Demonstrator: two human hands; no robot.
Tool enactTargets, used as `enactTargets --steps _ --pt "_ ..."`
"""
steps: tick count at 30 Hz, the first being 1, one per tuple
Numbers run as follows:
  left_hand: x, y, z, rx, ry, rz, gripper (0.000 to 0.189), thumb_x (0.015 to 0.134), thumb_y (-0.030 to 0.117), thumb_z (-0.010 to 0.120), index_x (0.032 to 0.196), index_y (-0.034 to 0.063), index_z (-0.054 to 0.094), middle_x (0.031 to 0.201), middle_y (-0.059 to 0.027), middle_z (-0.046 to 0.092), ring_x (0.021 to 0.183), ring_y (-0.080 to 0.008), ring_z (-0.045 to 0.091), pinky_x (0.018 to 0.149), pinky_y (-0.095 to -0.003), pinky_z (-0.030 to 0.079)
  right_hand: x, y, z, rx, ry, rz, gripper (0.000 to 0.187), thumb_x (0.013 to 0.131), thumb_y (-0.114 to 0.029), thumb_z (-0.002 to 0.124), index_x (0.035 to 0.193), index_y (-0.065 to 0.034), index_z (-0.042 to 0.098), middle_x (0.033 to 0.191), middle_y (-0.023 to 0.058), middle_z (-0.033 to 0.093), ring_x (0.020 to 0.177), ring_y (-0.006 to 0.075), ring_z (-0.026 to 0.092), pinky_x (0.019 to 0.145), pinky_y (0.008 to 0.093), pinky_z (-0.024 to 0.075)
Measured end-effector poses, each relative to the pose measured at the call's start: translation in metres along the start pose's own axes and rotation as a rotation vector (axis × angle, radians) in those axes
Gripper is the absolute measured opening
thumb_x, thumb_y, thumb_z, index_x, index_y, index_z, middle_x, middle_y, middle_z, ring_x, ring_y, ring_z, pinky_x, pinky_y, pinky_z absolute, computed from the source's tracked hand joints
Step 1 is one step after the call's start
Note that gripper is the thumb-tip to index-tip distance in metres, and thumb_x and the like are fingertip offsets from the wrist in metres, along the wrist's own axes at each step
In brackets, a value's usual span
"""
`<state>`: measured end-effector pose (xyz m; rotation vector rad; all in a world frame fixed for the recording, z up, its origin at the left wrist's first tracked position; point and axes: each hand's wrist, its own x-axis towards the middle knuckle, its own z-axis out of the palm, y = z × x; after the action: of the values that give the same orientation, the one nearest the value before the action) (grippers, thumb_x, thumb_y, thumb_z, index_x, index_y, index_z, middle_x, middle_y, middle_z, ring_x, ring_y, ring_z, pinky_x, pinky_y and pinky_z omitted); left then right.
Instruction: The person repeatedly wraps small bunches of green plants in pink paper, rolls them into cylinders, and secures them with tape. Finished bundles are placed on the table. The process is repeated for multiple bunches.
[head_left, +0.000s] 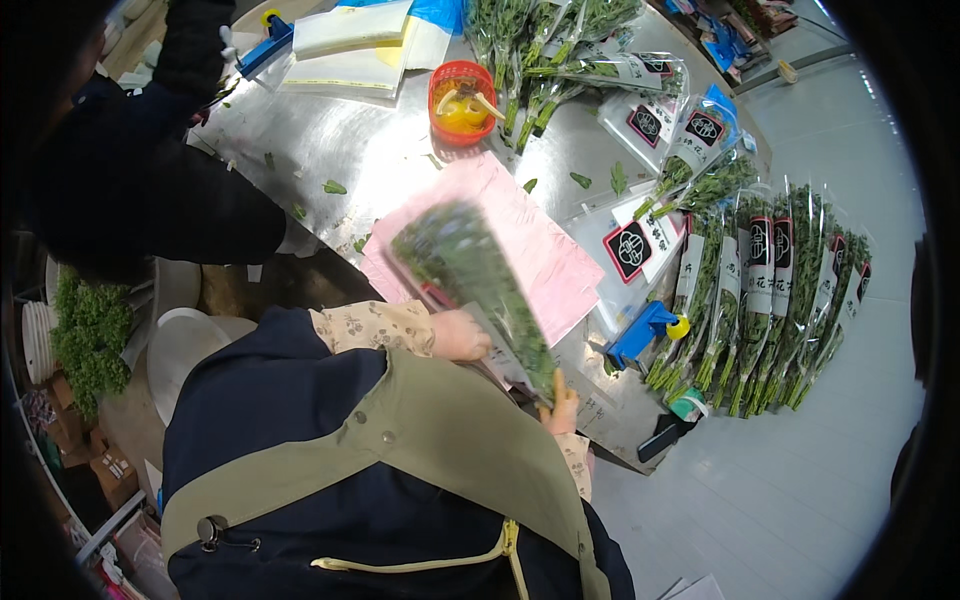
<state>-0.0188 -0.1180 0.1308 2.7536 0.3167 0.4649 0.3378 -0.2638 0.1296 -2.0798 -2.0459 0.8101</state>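
Note:
A flower bouquet in a clear plastic sleeve (472, 262) is held slantwise over a pink wrapping sheet (525, 247), its top pointing up and left; it is blurred. My left hand (459, 335) grips the sleeve's left side near the middle. At the sleeve's lower end is my right hand (561, 405), its fingers around the stem end. To the right, a blue tape dispenser (634, 341) with yellow tape stands beside flat clear sleeves (592, 225) and a printed card (649, 238).
Several sleeved bouquets (761, 300) lie in a row at the right edge, with more greenery bunches (555, 45) at the back. A red basket (461, 135) stands on the metal table (300, 142). Another person in dark clothes (150, 180) is at the left. A phone (658, 444) lies near the front corner.

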Motion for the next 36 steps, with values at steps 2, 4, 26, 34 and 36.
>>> enactTargets --steps 2,4,26,34,36 --pt "0.002 0.003 -0.007 -0.070 -0.086 0.064 0.015 0.079 0.021 0.064 0.090 0.0129 0.069 0.109 -0.0025 0.066 0.095 -0.0231 0.066 0.078 -0.0403 0.053 -0.002 -0.003 0.003 -0.052 -0.091 0.036 0.098 0.073 -0.005 0.082 0.158 -0.0278 0.039 0.108 0.0179 0.056 0.102 0.0379 0.057 0.092 0.0475 0.0493" --pt "0.006 0.002 -0.014 0.014 0.075 0.110 0.020 0.085 0.022 0.064 0.101 0.0130 0.071 0.128 -0.0041 0.062 0.111 -0.0242 0.062 0.087 -0.0414 0.050 -0.001 -0.003 0.004 -0.088 -0.117 0.010 0.098 0.073 -0.008 0.083 0.157 -0.0331 0.040 0.105 0.0163 0.056 0.099 0.0366 0.058 0.089 0.0467 0.0509" --pt "0.116 -0.120 -0.055 -0.302 -0.590 -0.457 0.080 0.086 0.049 0.071 0.150 0.0083 0.045 0.137 -0.0143 0.062 0.128 -0.0313 0.057 0.112 -0.0500 0.039 0.115 -0.137 0.047 -0.175 0.239 -0.026 0.106 0.067 -0.038 0.088 0.152 -0.0043 0.036 0.144 0.0205 0.046 0.136 0.0379 0.043 0.113 0.0580 0.0294" --pt "0.027 -0.118 -0.124 -0.085 -1.137 -0.555 0.107 0.067 0.061 0.086 0.152 0.0120 0.043 0.130 -0.0156 0.065 0.128 -0.0365 0.056 0.113 -0.0537 0.036 0.093 -0.129 0.083 -0.284 0.561 -0.174 0.066 0.072 -0.038 0.081 0.127 -0.0070 0.061 0.094 0.0097 0.068 0.083 0.0313 0.066 0.078 0.0473 0.0514" --pt "0.011 -0.125 -0.110 -0.179 -0.972 -0.591 0.106 0.067 0.059 0.087 0.151 0.0105 0.044 0.127 -0.0163 0.066 0.124 -0.0373 0.059 0.107 -0.0482 0.042 0.093 -0.133 0.078 -0.207 0.370 -0.146 0.059 0.072 -0.039 0.081 0.120 -0.0081 0.065 0.083 0.0089 0.068 0.070 0.0316 0.067 0.068 0.0459 0.0536"
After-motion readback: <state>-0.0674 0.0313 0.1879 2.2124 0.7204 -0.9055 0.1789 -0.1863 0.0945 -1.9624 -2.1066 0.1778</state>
